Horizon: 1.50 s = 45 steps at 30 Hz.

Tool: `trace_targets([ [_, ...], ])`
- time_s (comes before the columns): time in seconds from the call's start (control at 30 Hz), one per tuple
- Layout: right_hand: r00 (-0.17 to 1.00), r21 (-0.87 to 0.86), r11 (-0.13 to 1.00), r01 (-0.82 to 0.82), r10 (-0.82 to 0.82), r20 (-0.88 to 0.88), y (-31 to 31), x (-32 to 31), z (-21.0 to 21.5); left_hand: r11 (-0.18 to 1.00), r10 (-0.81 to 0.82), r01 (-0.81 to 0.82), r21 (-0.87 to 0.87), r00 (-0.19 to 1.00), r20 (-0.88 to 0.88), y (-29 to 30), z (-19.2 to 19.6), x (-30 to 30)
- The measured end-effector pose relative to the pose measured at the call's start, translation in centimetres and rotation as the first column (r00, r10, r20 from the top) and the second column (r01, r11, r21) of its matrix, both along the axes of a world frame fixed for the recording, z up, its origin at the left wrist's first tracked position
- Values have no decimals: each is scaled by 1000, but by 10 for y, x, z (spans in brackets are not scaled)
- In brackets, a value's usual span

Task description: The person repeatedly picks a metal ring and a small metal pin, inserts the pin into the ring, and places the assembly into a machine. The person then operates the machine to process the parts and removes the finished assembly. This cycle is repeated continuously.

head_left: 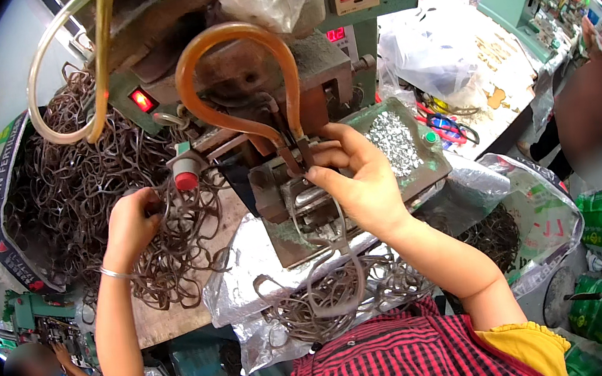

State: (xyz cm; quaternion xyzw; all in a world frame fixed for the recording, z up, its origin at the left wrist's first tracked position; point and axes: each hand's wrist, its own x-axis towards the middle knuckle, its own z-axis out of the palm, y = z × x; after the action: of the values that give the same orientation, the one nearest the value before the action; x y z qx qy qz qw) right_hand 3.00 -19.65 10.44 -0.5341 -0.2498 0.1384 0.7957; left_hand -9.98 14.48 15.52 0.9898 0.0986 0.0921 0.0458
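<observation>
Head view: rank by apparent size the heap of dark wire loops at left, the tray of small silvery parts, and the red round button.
1. Heap of dark wire loops, clearly largest.
2. Green tray of small silvery parts.
3. Red round button, smallest.

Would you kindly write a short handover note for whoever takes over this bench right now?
Left hand: gripping wire loops in the tangled pile on the left.
Right hand: fingers pinched at the fixture under the orange tube, holding a loop that hangs down.
Tray of small silver parts sits just right of the fixture.
Done: a heap of loops lies on the lap.
Left: the large pile.
</observation>
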Motion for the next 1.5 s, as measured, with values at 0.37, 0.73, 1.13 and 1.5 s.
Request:
trace_targets([
  [0.37, 941, -243, 940, 241, -164, 297, -10, 10, -7, 56, 448, -43, -997, 894, -14, -41, -45, 13],
  [0.73, 908, -350, 858, 377, -267, 322, -71, 74, -87, 520, 316, 131, -844, 889, 332, -26, -31, -5],
  [1.13, 463, -402, 338, 851, -121, 878, -84, 48, -96, 946, -188, 324, 11, 519, 834, -185, -44, -15],
  [1.5, 529, -340, 496, 799, -312, 789, -72, 65, -82, 803, -527, 537, 260, 436, 729, -197, -58, 43],
])
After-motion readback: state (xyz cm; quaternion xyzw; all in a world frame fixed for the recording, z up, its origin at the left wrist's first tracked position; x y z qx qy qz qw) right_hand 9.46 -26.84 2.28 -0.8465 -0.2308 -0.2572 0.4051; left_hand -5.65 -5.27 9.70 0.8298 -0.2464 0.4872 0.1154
